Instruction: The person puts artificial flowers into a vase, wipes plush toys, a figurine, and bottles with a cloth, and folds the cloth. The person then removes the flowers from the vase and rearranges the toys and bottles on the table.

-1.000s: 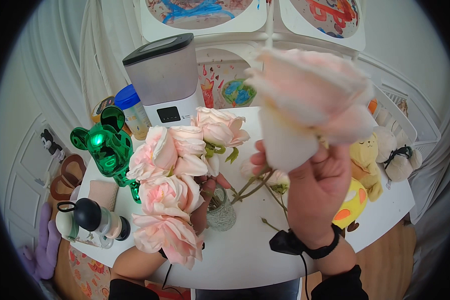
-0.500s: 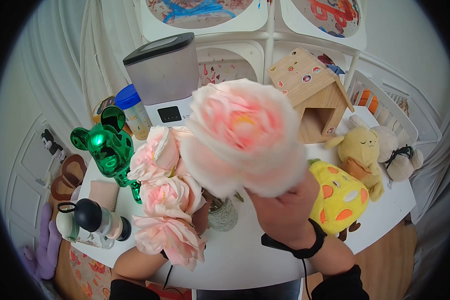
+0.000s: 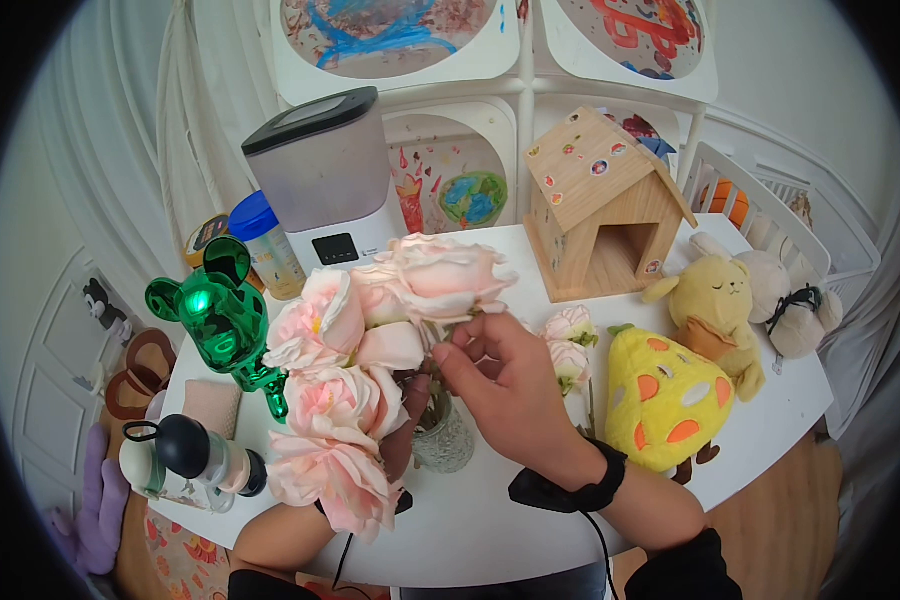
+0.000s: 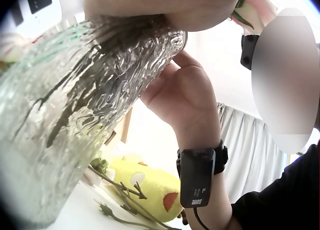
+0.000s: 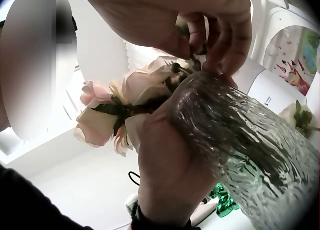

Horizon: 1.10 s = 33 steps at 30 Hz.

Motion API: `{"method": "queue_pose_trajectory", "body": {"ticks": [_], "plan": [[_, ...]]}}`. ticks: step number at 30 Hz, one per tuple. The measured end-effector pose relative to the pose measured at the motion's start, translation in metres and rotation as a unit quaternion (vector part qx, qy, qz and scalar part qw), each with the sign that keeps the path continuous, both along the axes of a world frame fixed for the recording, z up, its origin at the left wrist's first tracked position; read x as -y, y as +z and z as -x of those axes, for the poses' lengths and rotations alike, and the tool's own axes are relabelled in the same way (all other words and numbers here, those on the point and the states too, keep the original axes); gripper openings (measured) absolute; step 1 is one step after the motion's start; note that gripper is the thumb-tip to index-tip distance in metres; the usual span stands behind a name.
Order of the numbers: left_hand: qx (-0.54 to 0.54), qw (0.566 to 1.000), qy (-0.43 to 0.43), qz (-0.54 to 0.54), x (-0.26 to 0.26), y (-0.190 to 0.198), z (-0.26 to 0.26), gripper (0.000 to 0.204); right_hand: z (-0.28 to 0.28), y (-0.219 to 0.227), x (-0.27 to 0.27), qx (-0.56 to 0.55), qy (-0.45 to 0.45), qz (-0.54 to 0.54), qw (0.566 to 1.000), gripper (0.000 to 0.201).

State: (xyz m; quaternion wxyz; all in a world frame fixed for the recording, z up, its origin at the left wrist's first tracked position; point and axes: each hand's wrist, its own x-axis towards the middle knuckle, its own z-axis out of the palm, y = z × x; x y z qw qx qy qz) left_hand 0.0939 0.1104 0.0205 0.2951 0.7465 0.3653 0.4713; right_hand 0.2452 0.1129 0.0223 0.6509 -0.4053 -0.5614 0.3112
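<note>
A textured clear glass vase (image 3: 445,445) stands on the white table, holding several pale pink roses (image 3: 335,405) that lean left. My left hand (image 3: 400,440), partly hidden behind the blooms, is curled round the vase's neck in the head view. In the right wrist view this left hand (image 5: 170,160) lies against the glass near the rim. Just above the mouth, my right hand (image 3: 515,390) pinches a rose stem (image 5: 195,62) between thumb and fingers. A pink rose (image 3: 445,275) tops the stems over that hand. More roses (image 3: 570,350) lie right of the vase, with budded stems (image 4: 120,185).
Right of the vase are a yellow spotted plush (image 3: 665,400), a pale yellow plush (image 3: 715,300) and a wooden house (image 3: 610,200). Left stand a shiny green bear figure (image 3: 220,315), a black-topped bottle (image 3: 190,450) and, behind, a grey-white appliance (image 3: 325,180).
The right hand has brought a rose from right of the vase, leftward across the front, and lowered it to the vase's mouth. The left hand has stayed at the vase.
</note>
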Motion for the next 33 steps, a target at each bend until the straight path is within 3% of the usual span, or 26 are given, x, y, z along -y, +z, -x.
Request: {"method": "queue_pose_trajectory", "body": {"ticks": [2, 5, 6, 8, 10, 11, 14, 16, 17, 19, 20, 22, 24, 25, 27, 31, 33], "plan": [[0.0, 0.999, -0.032, 0.014, -0.004, 0.013, -0.006, 0.028, -0.003, 0.01, 0.004, 0.0, 0.042, 0.107, 0.993, 0.015], [0.004, 0.996, -0.083, 0.037, 0.001, 0.016, 0.001, 0.026, -0.015, 0.018, 0.005, 0.084, 0.069, 0.13, 0.986, 0.015], [0.011, 0.994, -0.1, 0.045, 0.007, 0.006, 0.028, 0.025, -0.021, 0.027, 0.009, 0.088, 0.062, 0.135, 0.985, 0.015], [0.033, 0.99, -0.125, 0.064, 0.011, 0.005, 0.022, 0.024, -0.036, 0.05, 0.021, 0.136, -0.067, -0.009, 0.988, 0.016], [0.056, 0.985, -0.14, 0.082, -0.004, 0.025, -0.001, 0.023, -0.052, 0.057, 0.024, 0.066, -0.137, -0.125, 0.98, 0.016], [-0.031, 0.995, -0.095, 0.014, -0.001, 0.03, -0.001, 0.015, -0.058, 0.062, 0.028, 0.073, -0.133, -0.121, 0.981, 0.016], [-0.016, 0.994, -0.105, 0.019, -0.002, 0.017, 0.003, 0.016, -0.064, 0.068, 0.033, 0.095, -0.138, -0.103, 0.981, 0.014], [-0.008, 0.993, -0.119, 0.019, -0.002, 0.011, 0.005, 0.017, -0.059, 0.062, 0.028, 0.173, -0.103, 0.02, 0.979, 0.012], [-0.005, 0.992, -0.127, 0.018, -0.015, 0.024, -0.017, 0.017, -0.055, 0.063, 0.026, 0.233, -0.094, 0.07, 0.965, 0.012], [0.005, 0.989, -0.147, 0.018, 0.001, -0.005, 0.022, 0.017, -0.055, 0.053, 0.021, 0.252, -0.071, 0.117, 0.958, 0.013], [0.012, 0.988, -0.156, 0.019, -0.001, -0.006, 0.021, 0.018, -0.056, 0.046, 0.018, 0.269, -0.044, 0.161, 0.949, 0.014], [0.03, 0.985, -0.17, 0.019, -0.006, -0.008, 0.016, 0.018, -0.06, 0.031, 0.025, 0.307, -0.051, 0.144, 0.939, 0.014], [0.051, 0.981, -0.185, 0.019, -0.008, -0.027, 0.042, 0.019, -0.059, 0.017, 0.044, 0.492, -0.122, 0.121, 0.853, 0.014], [0.064, 0.979, -0.193, 0.018, -0.007, -0.038, 0.052, 0.019, -0.055, 0.011, 0.056, 0.501, -0.122, 0.125, 0.848, 0.014], [0.09, 0.974, -0.208, 0.016, -0.005, -0.053, 0.059, 0.02, -0.046, -0.001, 0.08, 0.563, -0.095, 0.293, 0.767, 0.018], [0.124, 0.966, -0.225, 0.001, -0.011, -0.058, 0.051, 0.021, -0.049, -0.031, 0.098, 0.563, -0.157, 0.294, 0.756, 0.026], [0.131, 0.964, -0.231, -0.007, -0.01, -0.056, 0.044, 0.022, -0.048, -0.032, 0.099, 0.537, -0.22, 0.25, 0.775, 0.027]]}}
